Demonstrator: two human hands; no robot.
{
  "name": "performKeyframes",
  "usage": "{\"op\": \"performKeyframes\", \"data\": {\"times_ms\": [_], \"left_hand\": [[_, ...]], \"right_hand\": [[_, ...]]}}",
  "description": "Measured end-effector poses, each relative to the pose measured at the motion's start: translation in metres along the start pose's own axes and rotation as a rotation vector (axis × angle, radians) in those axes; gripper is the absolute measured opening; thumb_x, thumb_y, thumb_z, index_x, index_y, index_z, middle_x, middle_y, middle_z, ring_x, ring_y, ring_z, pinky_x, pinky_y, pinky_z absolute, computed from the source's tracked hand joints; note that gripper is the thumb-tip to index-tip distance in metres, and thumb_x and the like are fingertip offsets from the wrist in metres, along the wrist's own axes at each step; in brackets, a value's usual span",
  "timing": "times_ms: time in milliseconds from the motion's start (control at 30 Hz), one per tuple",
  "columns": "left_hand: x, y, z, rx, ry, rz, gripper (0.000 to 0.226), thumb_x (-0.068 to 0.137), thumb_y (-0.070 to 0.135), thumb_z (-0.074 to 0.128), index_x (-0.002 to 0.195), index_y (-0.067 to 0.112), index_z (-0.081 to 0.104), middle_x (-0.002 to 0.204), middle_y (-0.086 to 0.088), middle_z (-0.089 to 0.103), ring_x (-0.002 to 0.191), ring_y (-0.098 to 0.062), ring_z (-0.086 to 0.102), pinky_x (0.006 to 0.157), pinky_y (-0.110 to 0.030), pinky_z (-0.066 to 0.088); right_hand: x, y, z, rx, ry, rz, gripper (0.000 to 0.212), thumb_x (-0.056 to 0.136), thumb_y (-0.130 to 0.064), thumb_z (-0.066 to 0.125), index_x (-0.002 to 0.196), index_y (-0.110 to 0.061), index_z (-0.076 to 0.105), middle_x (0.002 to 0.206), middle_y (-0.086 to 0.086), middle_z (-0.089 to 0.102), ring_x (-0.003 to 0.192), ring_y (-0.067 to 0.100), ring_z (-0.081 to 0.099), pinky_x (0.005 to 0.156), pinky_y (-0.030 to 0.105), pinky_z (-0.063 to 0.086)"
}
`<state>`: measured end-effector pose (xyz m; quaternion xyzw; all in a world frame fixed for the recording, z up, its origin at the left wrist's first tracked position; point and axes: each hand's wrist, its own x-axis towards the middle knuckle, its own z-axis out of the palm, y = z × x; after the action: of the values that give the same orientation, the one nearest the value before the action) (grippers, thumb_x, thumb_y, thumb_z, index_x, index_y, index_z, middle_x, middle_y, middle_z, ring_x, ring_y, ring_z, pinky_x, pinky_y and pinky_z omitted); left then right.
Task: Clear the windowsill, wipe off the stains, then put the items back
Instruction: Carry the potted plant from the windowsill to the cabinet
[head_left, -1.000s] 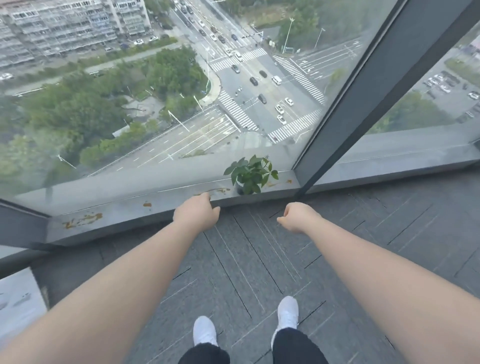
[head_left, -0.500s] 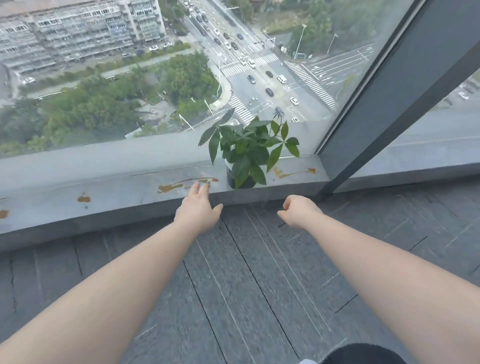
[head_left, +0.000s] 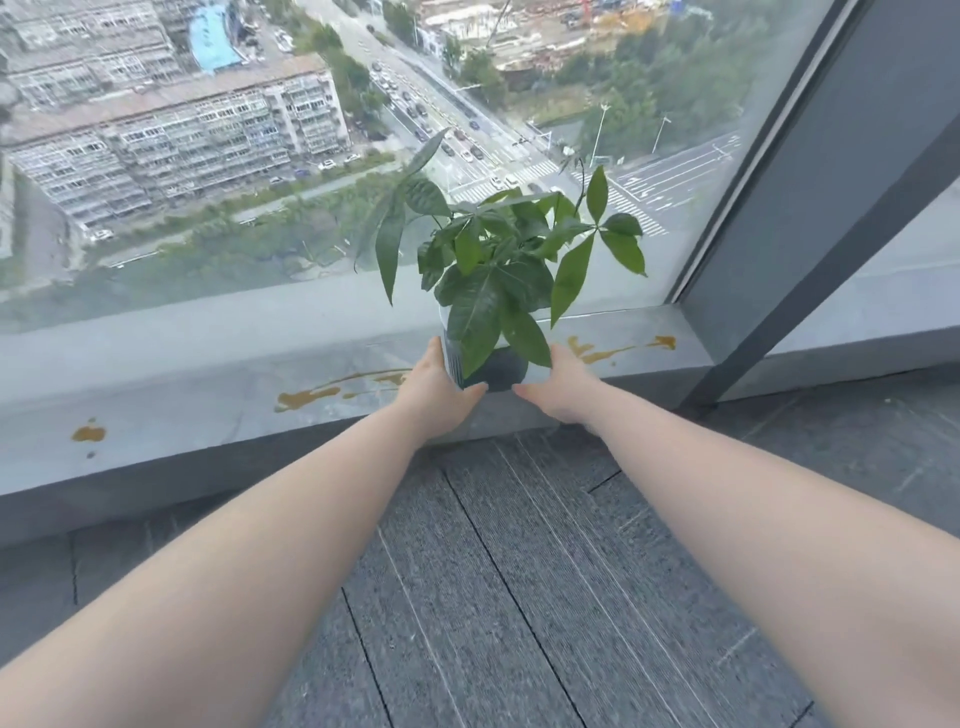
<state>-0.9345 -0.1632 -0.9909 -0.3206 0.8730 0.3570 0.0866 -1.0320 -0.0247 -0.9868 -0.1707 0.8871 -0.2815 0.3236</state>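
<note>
The potted plant (head_left: 496, 260) is seen standing on the grey windowsill (head_left: 197, 400), near the window's corner post (head_left: 831, 171). Its dark pot (head_left: 498, 368) is clasped from both sides — the left hand (head_left: 441, 387) is laid against the pot's left flank, the right hand (head_left: 561, 387) against its right, thumbs pointed toward each other below the pot (whether the pot is lifted cannot be told). Yellowish-brown stains (head_left: 311, 397) are spread along the sill on either side of the pot — more (head_left: 618, 349) near the post, a small blot (head_left: 88, 432) far left.
</note>
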Motion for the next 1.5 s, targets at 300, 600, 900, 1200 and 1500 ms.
{"op": "performKeyframes", "data": {"times_ms": [300,600,900,1200,1500], "left_hand": [[0.005,0.009,0.004,-0.053,0.149,0.043,0.051,0.094,0.026,0.055,0.139,0.012,0.037,0.13,-0.012,0.056,0.117,-0.034,0.053,0.093,-0.038,0.043],[-0.036,0.016,-0.016,-0.307,0.192,0.1,0.059,0.088,0.037,0.06,0.142,0.024,0.04,0.14,0.003,0.053,0.131,-0.017,0.047,0.107,-0.042,0.04],[-0.14,0.089,-0.152,-0.404,0.099,0.047,0.066,0.086,0.042,0.061,0.145,0.032,0.034,0.144,0.005,0.049,0.133,-0.013,0.045,0.109,-0.042,0.04],[-0.27,0.202,-0.361,-0.454,0.118,0.127,0.064,0.09,0.028,0.062,0.147,0.031,0.032,0.142,0.009,0.05,0.134,-0.011,0.044,0.103,-0.031,0.041],[-0.398,0.285,-0.545,-0.469,0.265,0.246,0.061,0.091,0.025,0.062,0.145,0.033,0.035,0.141,0.013,0.05,0.131,-0.011,0.047,0.098,-0.032,0.045]], "right_hand": [[-0.004,-0.004,-0.001,0.158,0.05,-0.126,0.038,0.096,-0.017,0.056,0.132,-0.011,0.049,0.133,0.012,0.055,0.125,0.031,0.049,0.106,0.038,0.039],[-0.047,-0.019,-0.017,0.346,0.12,-0.152,0.035,0.094,-0.02,0.059,0.129,-0.017,0.056,0.131,0.003,0.06,0.124,0.021,0.053,0.099,0.031,0.042],[-0.166,-0.13,-0.094,0.398,0.074,-0.06,0.031,0.093,-0.026,0.059,0.123,-0.019,0.058,0.124,0.0,0.064,0.114,0.019,0.059,0.096,0.036,0.048],[-0.314,-0.306,-0.231,0.311,0.118,-0.124,0.027,0.091,-0.027,0.062,0.115,-0.017,0.062,0.113,0.001,0.069,0.103,0.022,0.065,0.094,0.043,0.053],[-0.455,-0.467,-0.334,0.251,0.197,-0.31,0.026,0.089,-0.027,0.063,0.111,-0.013,0.066,0.11,0.002,0.07,0.1,0.022,0.063,0.08,0.031,0.048]]}}
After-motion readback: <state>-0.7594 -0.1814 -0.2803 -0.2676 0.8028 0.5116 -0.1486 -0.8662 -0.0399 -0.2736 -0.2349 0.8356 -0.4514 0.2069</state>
